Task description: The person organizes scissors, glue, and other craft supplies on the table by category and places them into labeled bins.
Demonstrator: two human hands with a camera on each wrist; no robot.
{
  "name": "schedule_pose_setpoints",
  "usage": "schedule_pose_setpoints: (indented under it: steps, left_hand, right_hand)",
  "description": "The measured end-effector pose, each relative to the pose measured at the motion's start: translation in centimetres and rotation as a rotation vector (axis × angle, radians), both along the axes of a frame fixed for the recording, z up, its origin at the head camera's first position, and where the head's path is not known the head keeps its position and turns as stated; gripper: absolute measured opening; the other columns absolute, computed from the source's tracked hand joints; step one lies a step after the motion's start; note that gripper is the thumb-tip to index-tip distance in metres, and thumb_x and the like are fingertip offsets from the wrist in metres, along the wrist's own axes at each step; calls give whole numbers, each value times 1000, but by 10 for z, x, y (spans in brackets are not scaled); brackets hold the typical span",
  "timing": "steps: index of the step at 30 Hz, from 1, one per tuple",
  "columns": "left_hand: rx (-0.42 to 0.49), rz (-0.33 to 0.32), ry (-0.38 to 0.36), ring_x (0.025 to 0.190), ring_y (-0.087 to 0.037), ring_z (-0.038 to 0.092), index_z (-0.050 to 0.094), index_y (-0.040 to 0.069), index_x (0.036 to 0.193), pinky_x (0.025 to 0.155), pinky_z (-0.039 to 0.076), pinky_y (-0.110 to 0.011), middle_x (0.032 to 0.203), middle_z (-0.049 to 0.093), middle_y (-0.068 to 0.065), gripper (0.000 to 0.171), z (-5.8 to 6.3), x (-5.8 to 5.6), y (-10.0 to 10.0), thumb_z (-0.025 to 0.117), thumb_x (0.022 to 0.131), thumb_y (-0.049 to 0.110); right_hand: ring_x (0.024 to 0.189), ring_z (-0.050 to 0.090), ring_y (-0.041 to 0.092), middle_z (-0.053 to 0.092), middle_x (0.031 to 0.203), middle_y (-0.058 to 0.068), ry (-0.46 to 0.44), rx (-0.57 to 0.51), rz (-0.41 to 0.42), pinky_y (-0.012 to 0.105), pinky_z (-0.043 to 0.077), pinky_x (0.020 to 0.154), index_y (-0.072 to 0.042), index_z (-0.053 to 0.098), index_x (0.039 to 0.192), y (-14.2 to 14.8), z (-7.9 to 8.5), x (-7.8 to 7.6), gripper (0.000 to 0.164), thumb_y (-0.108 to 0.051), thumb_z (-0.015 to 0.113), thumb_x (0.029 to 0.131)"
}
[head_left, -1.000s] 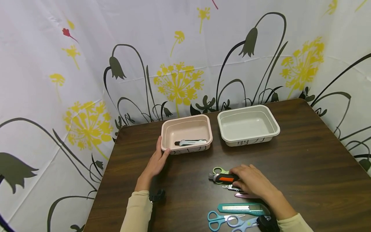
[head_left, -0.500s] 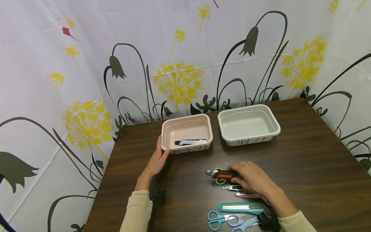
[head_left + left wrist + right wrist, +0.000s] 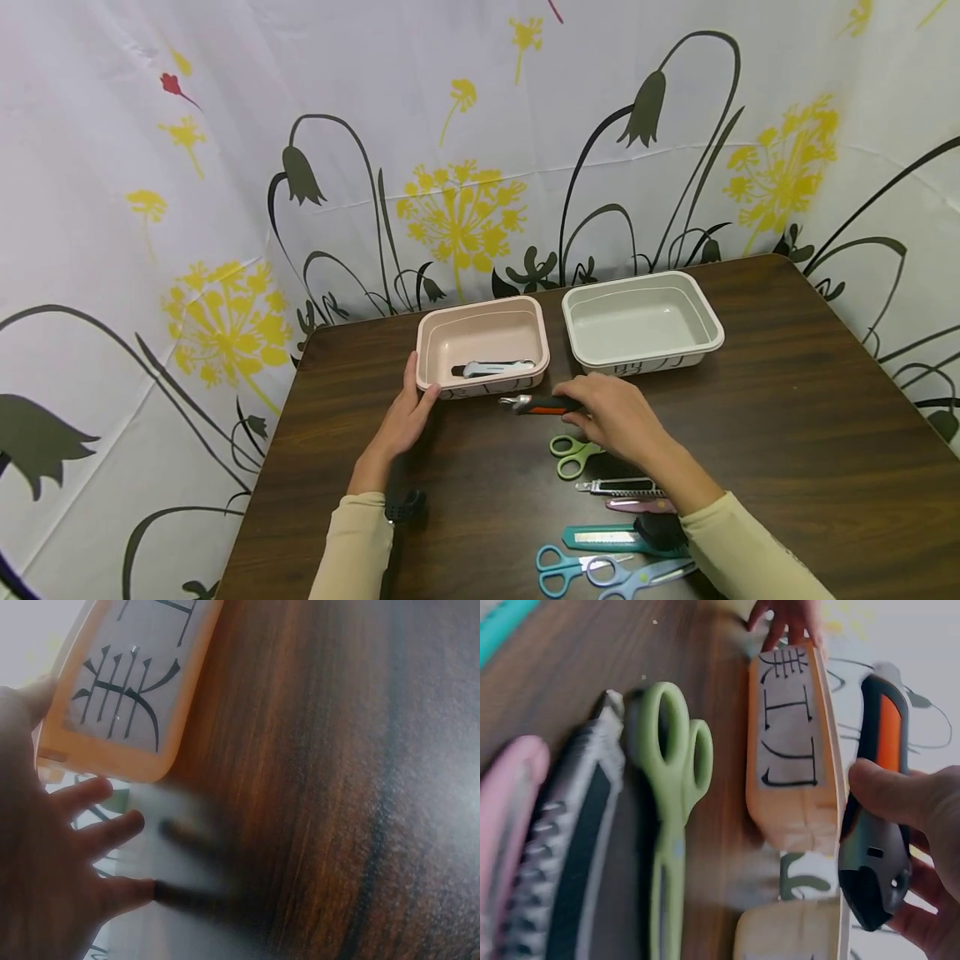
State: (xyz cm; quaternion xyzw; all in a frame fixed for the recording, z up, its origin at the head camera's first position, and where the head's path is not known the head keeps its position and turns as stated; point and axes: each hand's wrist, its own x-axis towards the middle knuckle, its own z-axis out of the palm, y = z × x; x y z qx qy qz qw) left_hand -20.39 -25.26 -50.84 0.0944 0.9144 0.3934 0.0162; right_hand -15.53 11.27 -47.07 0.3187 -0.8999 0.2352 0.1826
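Note:
My right hand (image 3: 611, 414) grips a black and orange utility knife (image 3: 885, 731) by its body, above the table in front of the two bins. My left hand (image 3: 396, 423) rests against the front left corner of a pink bin (image 3: 480, 321), with its fingers (image 3: 112, 829) spread and fairly straight. Inside that bin lies a white and black utility knife (image 3: 495, 368). Under my right arm are green-handled scissors (image 3: 573, 457), a silver and black utility knife (image 3: 618, 487) and a pink tool (image 3: 640, 505), partly hidden by the arm.
A pale grey-green bin (image 3: 641, 321) stands right of the pink one. Nearer me lie a teal utility knife (image 3: 600, 537), blue scissors (image 3: 557, 572) and lavender-blue scissors (image 3: 637, 577). A flower-print curtain (image 3: 480, 125) hangs behind the brown table (image 3: 480, 517).
My right hand has lifted the black and orange utility knife off the green scissors and carried it up and left toward the pink bin. The left hand has stayed put.

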Motion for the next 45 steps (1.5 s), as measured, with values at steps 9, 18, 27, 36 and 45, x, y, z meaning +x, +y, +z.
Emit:
schedule_pose_setpoints:
  steps: [9,18,27,36,45]
  left_hand:
    - [-9,7,-5,138,-42,33,-5,24,158,108,27,-60,159,20,-20,77,-1,1,-2,46,103,44]
    - [-10,-6,13,138,-42,33,-4,21,158,108,27,-60,159,20,-21,77,3,0,0,46,103,43]
    - [-3,-10,11,138,-41,33,-3,19,158,108,27,-59,159,21,-21,78,1,-1,1,46,103,43]
    - [-1,3,6,138,-41,33,-3,20,158,108,27,-59,158,22,-21,77,1,1,1,47,103,42]
    - [-4,-4,16,139,-40,33,-3,23,158,109,27,-57,158,23,-20,77,1,-1,2,47,103,42]
  right_hand:
    - [84,59,22,67,97,-1,160,-20,-24,39,46,69,-16,71,112,-32,7,-33,34,-13,82,79]
    - [88,54,26,64,96,3,125,90,-51,40,43,73,-13,72,113,-53,9,-62,30,-5,71,84]
    - [100,53,25,63,100,3,80,212,-25,41,39,81,-14,72,115,-65,6,-68,40,-1,67,77]
    - [98,52,24,66,104,2,-83,254,1,42,40,82,-17,73,117,-84,-1,-79,42,-3,60,80]
    - [95,54,28,65,95,5,-183,130,66,41,43,83,-10,73,114,-93,-2,-81,43,5,58,76]
